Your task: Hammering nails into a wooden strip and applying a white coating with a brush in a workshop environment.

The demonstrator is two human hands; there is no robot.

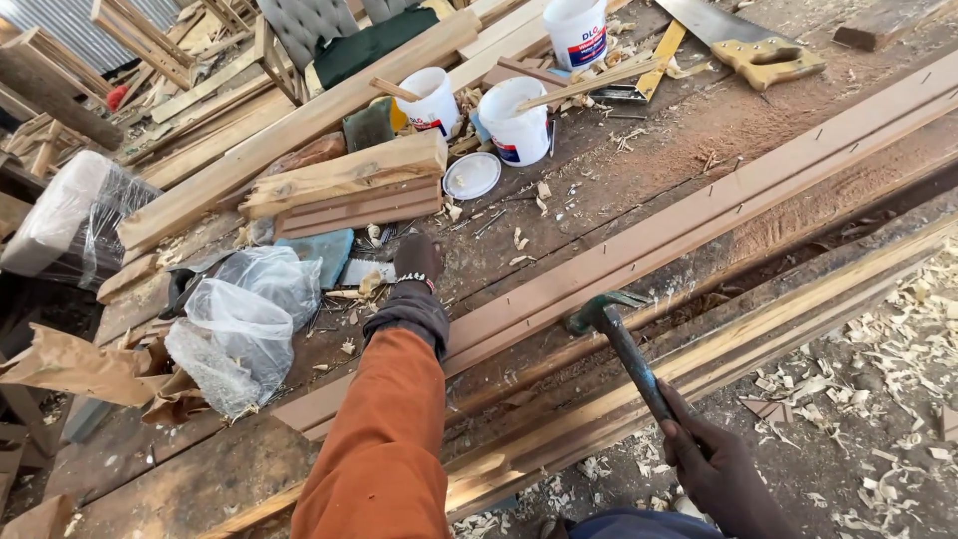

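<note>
While the right hand [717,469] grips the lower end of a hammer [624,349], fingers wrapped tight round the handle, the hammer's head hangs just over the long brown moulding [699,220] that runs aslant across the bench [649,140]. Its head sits at the near edge of that strip, above the dark gap between it and a pale rail [758,334] lying alongside. Small nails stand along the moulding at intervals. Reaching forward in an orange sleeve [384,449] with a grey cuff, the left hand [416,258] rests on the bench beyond the moulding, well apart from the hammer; its back faces the camera and whether its fingers are spread or curled cannot be told. Just left of it lie crumpled clear plastic bags [244,319] and a scatter of nails. Farther back stand three white tubs [514,125], a round white lid [472,176], stacked timber blocks [349,185] and a handsaw [743,40]. Wood shavings [878,359] litter the floor to the right.
</note>
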